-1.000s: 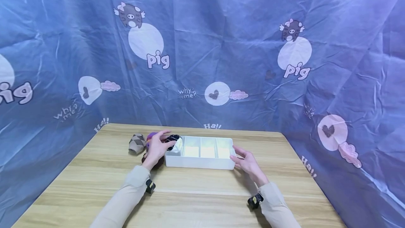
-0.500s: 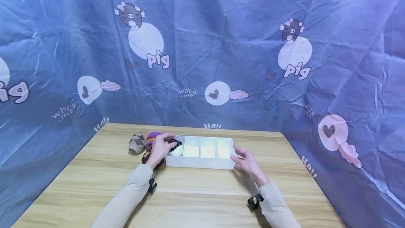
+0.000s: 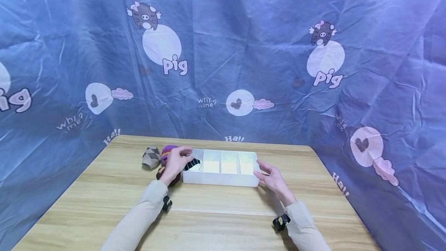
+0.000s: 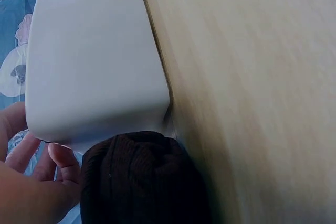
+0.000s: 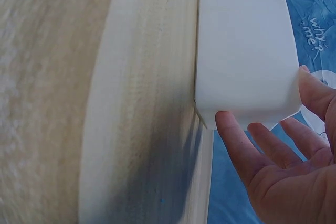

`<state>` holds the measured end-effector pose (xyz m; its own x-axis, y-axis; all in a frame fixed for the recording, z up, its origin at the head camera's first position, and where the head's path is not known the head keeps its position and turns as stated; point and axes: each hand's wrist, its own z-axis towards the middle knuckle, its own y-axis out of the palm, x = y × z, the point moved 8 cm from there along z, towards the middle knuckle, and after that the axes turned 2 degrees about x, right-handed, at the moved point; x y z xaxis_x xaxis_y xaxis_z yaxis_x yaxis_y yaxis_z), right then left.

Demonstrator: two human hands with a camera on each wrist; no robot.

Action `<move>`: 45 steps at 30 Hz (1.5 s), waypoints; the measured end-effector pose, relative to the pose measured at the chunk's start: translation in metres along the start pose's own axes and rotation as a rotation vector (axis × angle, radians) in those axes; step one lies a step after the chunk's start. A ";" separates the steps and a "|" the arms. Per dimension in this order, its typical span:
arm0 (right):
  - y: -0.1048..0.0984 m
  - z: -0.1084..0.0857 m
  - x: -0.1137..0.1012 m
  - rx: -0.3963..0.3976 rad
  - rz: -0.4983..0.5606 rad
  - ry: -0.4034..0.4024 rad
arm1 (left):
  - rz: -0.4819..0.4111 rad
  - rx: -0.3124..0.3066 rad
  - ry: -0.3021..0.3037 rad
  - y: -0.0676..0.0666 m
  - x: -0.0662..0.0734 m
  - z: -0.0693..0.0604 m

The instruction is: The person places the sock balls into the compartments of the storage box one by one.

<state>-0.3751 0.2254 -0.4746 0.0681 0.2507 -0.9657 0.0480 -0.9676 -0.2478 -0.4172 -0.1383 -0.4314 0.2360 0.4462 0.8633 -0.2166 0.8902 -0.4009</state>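
Note:
A white box with several compartments [image 3: 220,179] lies across the table. In its leftmost compartment is a black sock with pale lines [image 3: 192,164]. My left hand [image 3: 176,162] hovers at that end, fingertips over the rim and thumb just above the sock; in the left wrist view the hand [image 4: 37,177] shows bent fingers by the box end. My right hand [image 3: 276,183] touches the opposite end; in the right wrist view, its nearly straight, spread fingers [image 5: 239,148] rest against the white end wall [image 5: 247,72].
Left of the box lie a grey checkered bundle [image 3: 151,158], a purple and orange striped one [image 3: 167,153] and a dark brown one [image 3: 175,179], partly behind my left hand. A blue printed cloth [image 3: 216,49] hangs behind the wooden table [image 3: 216,220].
My left hand has moved slightly right and let go of the black sock, which has sunk lower into the leftmost compartment. The right hand and the box stay where they were.

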 end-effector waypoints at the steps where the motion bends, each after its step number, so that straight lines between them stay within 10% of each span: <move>1: 0.000 0.000 0.000 0.001 0.001 0.002 | 0.001 -0.001 0.000 -0.001 0.000 0.000; 18: 0.001 0.000 0.000 -0.006 0.003 0.001 | -0.089 0.086 -0.018 -0.045 -0.014 -0.007; 45: 0.001 0.000 0.001 -0.006 0.004 -0.002 | -0.194 -0.039 -0.199 -0.071 -0.040 -0.040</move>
<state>-0.3754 0.2242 -0.4758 0.0667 0.2464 -0.9669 0.0532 -0.9685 -0.2431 -0.3731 -0.2154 -0.4499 0.0778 0.2436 0.9668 -0.1483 0.9617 -0.2304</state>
